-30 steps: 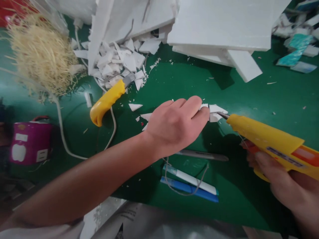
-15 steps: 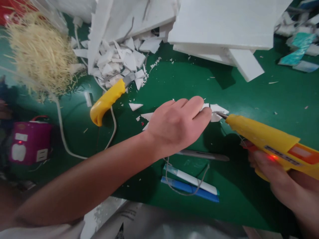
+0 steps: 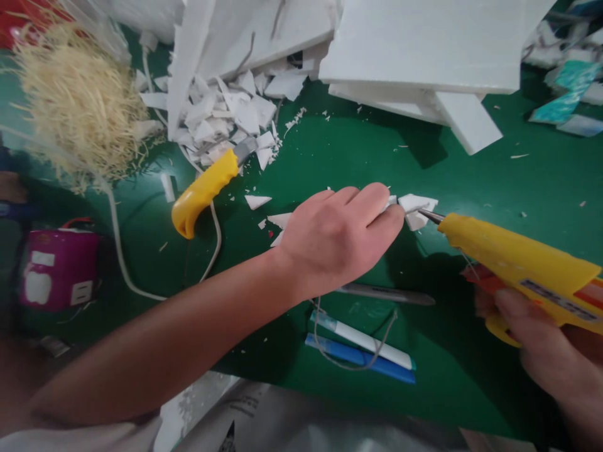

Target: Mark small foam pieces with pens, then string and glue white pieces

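My left hand [image 3: 342, 232] is closed over a white foam piece [image 3: 415, 210], which sticks out past its fingertips; most of what lies beneath the palm is hidden. Wrapped round the handle of a yellow glue gun [image 3: 518, 257] is my right hand [image 3: 537, 339]. The gun's metal nozzle touches or almost touches the foam piece. Below my left hand lie a grey pen [image 3: 386, 294], a white pen [image 3: 370, 342] and a blue pen [image 3: 362, 359], with a loop of grey cord over the last two.
A yellow-handled knife [image 3: 205, 194] lies beside a heap of foam scraps [image 3: 226, 116]. White foam boards [image 3: 424, 44] are stacked at the back. Straw-like shreds [image 3: 80, 107], a white cable [image 3: 115, 232] and a purple box [image 3: 61, 267] occupy the left. Foil scraps [image 3: 568, 94] lie far right.
My right hand and the glue gun have shifted slightly right, with the nozzle further along the foam piece. My left hand has barely moved.
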Motion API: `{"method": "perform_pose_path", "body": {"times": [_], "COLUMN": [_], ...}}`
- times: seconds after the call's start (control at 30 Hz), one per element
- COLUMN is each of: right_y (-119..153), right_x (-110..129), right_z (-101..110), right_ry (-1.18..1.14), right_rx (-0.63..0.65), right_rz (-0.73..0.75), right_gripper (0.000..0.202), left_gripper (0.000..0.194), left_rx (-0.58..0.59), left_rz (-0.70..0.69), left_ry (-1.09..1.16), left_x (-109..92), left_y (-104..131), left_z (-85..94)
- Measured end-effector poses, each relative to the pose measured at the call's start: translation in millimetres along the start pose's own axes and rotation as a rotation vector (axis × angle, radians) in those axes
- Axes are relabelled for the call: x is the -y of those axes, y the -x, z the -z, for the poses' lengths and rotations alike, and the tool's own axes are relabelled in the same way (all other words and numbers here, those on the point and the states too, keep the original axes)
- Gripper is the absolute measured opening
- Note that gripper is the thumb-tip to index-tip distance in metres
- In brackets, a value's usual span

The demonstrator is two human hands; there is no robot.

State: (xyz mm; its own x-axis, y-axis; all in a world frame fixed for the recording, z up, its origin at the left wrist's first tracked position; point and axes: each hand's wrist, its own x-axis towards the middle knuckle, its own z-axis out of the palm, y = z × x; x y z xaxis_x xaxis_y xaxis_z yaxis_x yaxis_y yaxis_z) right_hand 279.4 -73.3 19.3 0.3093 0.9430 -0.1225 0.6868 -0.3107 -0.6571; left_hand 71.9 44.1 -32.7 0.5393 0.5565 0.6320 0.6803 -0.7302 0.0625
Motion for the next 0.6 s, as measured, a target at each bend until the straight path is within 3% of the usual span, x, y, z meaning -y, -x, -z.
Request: {"method": "perform_pose_path", "body": {"times": [0.1,0.3,0.43,0.6], "right_y": [-3.2,-5.6,-2.9,-8.9], "right_x": [-7.2,-16.4,-21.5,-24.5], "right_z": [2.4,4.6,5.0,10.7], "right_ry": [-0.002,-0.004,0.006,0.054], "right_rx": [-0.015,0.047,-0.006,0.078], "right_rz": [-0.038,0.056,0.033,0.156], "right_gripper": [0.027,0.023,0.025,0.032], "left_gripper": [0.03,0.031,0.035,0.033], "left_rx": [0.016,-0.001,0.029,0.087], "left_rz": [-0.006,0.0,0.027,-0.015], "left_ry": [-0.002,0.018,0.001,-0.043], "left_x": [1.0,1.4,0.3,2.3], "left_y": [0.1,-1.1,-1.5,-1.7], "left_z": [0.0,-0.8,-1.2,1.1]}}
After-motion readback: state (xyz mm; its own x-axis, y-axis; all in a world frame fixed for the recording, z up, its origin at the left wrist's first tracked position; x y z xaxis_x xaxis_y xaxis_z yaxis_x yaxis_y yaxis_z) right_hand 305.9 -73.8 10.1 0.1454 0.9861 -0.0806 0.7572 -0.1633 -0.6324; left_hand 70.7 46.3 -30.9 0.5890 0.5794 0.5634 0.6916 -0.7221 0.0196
